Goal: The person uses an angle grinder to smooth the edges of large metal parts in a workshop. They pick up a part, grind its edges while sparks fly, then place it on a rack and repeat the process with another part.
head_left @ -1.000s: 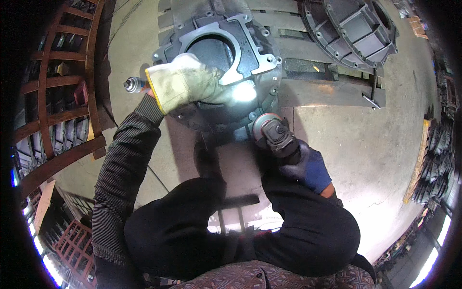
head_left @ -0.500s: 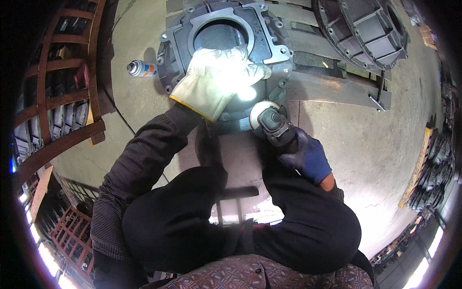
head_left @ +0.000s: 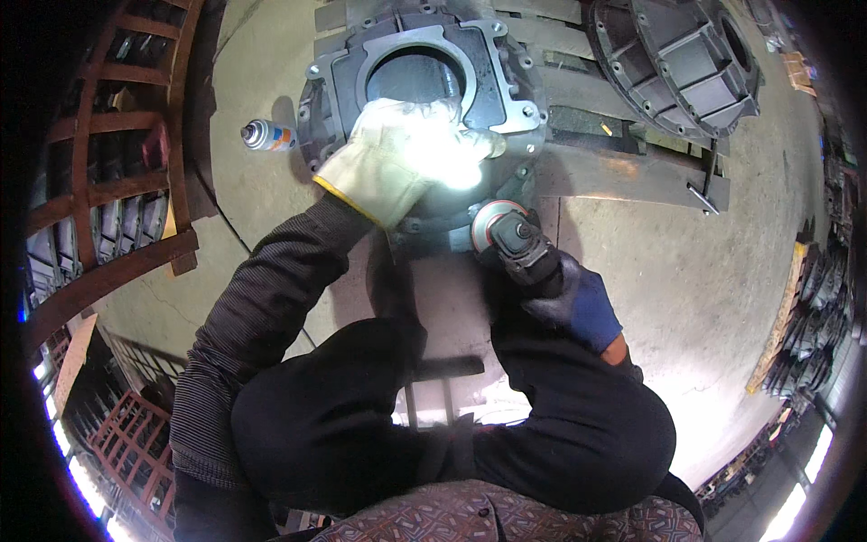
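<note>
A large grey cast-metal housing (head_left: 503, 72) with a round bore lies in front of me. My left hand (head_left: 384, 158), in a cream leather work glove, is closed over the near rim of the bore. Bright glare washes out part of its fingers. My right hand (head_left: 578, 303), in a blue glove with a dark palm, is wrapped round the body of an angle grinder (head_left: 524, 244). The grinder's disc (head_left: 490, 221) is at the housing's near right edge; whether it touches the metal cannot be told.
A spray can (head_left: 269, 135) lies left of the housing. Wooden pallet boards (head_left: 623, 172) run underneath and to the right, bearing a second housing (head_left: 682, 63). A metal rod (head_left: 703, 199) sticks out there. Brown racks (head_left: 126, 72) with metal parts stand left; more parts (head_left: 808, 316) are stacked far right.
The grinder and my right hand have shifted slightly down and right. My left hand has stayed almost in place on the housing, and the glare on it has moved a little.
</note>
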